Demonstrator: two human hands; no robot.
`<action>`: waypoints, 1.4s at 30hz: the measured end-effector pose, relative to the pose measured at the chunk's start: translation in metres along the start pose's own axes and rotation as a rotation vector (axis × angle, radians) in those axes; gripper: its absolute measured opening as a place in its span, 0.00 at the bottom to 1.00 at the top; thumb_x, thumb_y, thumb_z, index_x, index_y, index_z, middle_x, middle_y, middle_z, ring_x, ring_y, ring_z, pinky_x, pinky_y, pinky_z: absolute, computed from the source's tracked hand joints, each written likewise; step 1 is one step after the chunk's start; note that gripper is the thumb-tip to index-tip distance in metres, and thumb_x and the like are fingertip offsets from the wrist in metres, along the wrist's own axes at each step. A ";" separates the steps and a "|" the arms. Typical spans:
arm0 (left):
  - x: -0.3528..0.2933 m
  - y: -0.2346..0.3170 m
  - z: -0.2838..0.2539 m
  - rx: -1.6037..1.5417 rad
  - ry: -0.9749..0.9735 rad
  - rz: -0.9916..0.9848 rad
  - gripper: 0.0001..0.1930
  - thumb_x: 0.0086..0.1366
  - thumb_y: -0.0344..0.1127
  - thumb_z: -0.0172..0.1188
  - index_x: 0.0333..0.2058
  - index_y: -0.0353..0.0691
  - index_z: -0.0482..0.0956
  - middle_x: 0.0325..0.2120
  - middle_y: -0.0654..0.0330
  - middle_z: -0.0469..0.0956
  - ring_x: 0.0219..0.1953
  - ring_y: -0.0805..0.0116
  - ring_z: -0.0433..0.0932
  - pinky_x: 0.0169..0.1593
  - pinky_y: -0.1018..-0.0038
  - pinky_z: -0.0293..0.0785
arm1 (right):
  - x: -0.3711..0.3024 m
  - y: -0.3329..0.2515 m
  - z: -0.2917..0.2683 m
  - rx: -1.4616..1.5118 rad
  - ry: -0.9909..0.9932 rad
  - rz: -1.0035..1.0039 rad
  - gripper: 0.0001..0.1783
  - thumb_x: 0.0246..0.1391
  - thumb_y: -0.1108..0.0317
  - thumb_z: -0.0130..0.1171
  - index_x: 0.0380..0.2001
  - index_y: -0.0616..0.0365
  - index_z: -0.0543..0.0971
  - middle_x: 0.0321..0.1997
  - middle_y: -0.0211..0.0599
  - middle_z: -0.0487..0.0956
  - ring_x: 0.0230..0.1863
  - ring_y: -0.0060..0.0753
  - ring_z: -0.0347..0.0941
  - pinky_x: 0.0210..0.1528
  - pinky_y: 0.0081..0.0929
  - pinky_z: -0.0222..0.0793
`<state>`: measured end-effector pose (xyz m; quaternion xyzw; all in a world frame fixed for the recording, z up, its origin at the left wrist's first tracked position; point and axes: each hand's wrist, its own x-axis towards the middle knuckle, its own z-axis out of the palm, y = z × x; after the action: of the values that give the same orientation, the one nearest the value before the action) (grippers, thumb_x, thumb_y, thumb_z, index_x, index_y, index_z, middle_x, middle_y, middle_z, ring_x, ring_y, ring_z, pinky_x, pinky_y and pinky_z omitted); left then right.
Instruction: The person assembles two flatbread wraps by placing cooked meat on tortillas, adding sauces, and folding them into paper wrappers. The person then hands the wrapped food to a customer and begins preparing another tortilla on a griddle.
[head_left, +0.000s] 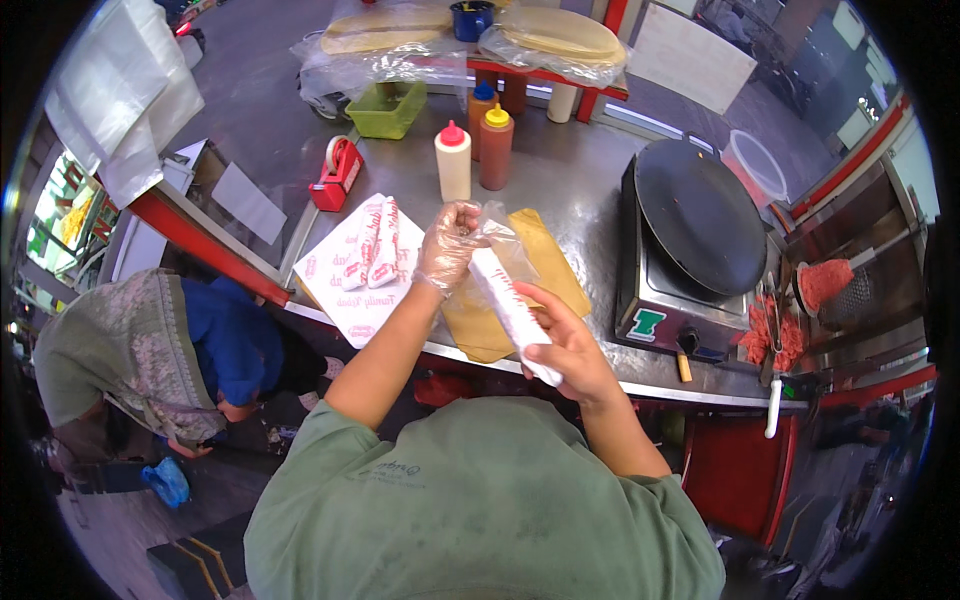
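Observation:
My right hand [570, 345] is bare and closed around a long roll wrapped in white printed paper [497, 290], held at a slant over a brown paper sheet [545, 255]. In a clear plastic glove, my left hand [447, 245] has its fingers curled beside the roll's upper end. Thin clear plastic, seemingly a bag [510, 240], hangs from its fingers; its edges are hard to make out. To the left, two more wrapped rolls [386, 248] lie on a stack of white printed wrapping paper [345, 305].
Behind my hands stand squeeze bottles [453, 165], a red tape dispenser [338, 174] and a green basket [390, 112]. A black round griddle [700, 215] sits at right, beside shredded reddish meat [775, 335] and a white-handled knife [773, 408]. Another person [130, 350] bends at far left.

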<state>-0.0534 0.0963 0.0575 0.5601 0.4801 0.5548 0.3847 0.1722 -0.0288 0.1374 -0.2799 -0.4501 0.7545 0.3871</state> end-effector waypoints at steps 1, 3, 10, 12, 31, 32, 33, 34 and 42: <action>0.000 0.019 0.002 0.090 -0.063 0.034 0.17 0.58 0.23 0.67 0.46 0.39 0.76 0.36 0.64 0.76 0.41 0.72 0.76 0.49 0.75 0.76 | 0.003 0.024 -0.021 -0.328 0.090 -0.076 0.49 0.52 0.74 0.65 0.76 0.55 0.57 0.55 0.43 0.75 0.43 0.33 0.79 0.41 0.26 0.78; 0.001 0.041 0.000 0.233 -0.137 0.142 0.11 0.61 0.25 0.64 0.43 0.38 0.79 0.37 0.58 0.82 0.40 0.68 0.81 0.49 0.71 0.78 | 0.010 0.040 -0.039 -0.723 0.214 -0.137 0.53 0.52 0.74 0.65 0.78 0.54 0.50 0.54 0.49 0.78 0.46 0.41 0.81 0.46 0.33 0.79; -0.015 0.045 0.024 0.412 -0.583 0.302 0.13 0.59 0.30 0.66 0.44 0.39 0.81 0.40 0.51 0.82 0.44 0.50 0.82 0.50 0.59 0.79 | 0.057 0.046 -0.024 -0.968 0.498 -0.247 0.52 0.50 0.71 0.68 0.75 0.57 0.53 0.54 0.58 0.81 0.54 0.58 0.81 0.57 0.40 0.76; -0.023 0.029 0.023 0.506 -0.266 0.517 0.18 0.59 0.35 0.68 0.48 0.40 0.79 0.42 0.50 0.81 0.46 0.47 0.82 0.50 0.58 0.79 | 0.071 0.065 -0.047 -1.222 0.578 -0.430 0.45 0.50 0.70 0.69 0.71 0.60 0.64 0.54 0.55 0.82 0.54 0.55 0.81 0.57 0.39 0.77; -0.114 -0.225 0.044 0.578 -0.162 0.379 0.22 0.71 0.49 0.54 0.58 0.45 0.72 0.53 0.51 0.76 0.58 0.55 0.73 0.62 0.60 0.69 | 0.242 0.091 0.107 -1.449 0.131 0.070 0.40 0.61 0.51 0.65 0.72 0.51 0.64 0.57 0.60 0.75 0.54 0.62 0.78 0.56 0.50 0.75; -0.106 -0.217 0.043 0.479 -0.214 0.256 0.18 0.71 0.49 0.55 0.51 0.43 0.71 0.46 0.53 0.75 0.50 0.56 0.73 0.55 0.60 0.69 | 0.252 0.102 0.101 -1.498 0.107 0.092 0.39 0.61 0.54 0.63 0.72 0.49 0.64 0.58 0.59 0.74 0.55 0.61 0.77 0.56 0.50 0.76; -0.094 -0.188 0.036 0.383 -0.285 0.134 0.16 0.71 0.48 0.57 0.44 0.42 0.70 0.39 0.56 0.73 0.42 0.58 0.72 0.49 0.60 0.70 | 0.262 0.117 0.089 -1.535 0.100 0.121 0.38 0.60 0.58 0.62 0.72 0.47 0.65 0.58 0.59 0.73 0.56 0.60 0.77 0.55 0.50 0.77; -0.088 -0.162 0.025 0.296 -0.348 0.006 0.15 0.71 0.47 0.59 0.37 0.40 0.69 0.32 0.58 0.72 0.34 0.59 0.71 0.43 0.61 0.71 | 0.268 0.125 0.082 -1.569 0.081 0.144 0.37 0.60 0.62 0.60 0.73 0.44 0.65 0.58 0.58 0.73 0.57 0.60 0.76 0.55 0.50 0.77; -0.086 -0.089 0.001 0.664 -0.355 0.221 0.22 0.67 0.56 0.61 0.42 0.40 0.76 0.38 0.50 0.78 0.42 0.50 0.78 0.50 0.54 0.73 | 0.258 0.109 0.061 -1.273 0.054 0.141 0.35 0.55 0.65 0.63 0.68 0.45 0.72 0.62 0.62 0.72 0.60 0.61 0.75 0.63 0.47 0.74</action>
<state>-0.0556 0.0357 -0.0503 0.7897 0.4962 0.3021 0.1974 -0.0511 0.1267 0.0478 -0.5027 -0.7807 0.3558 0.1056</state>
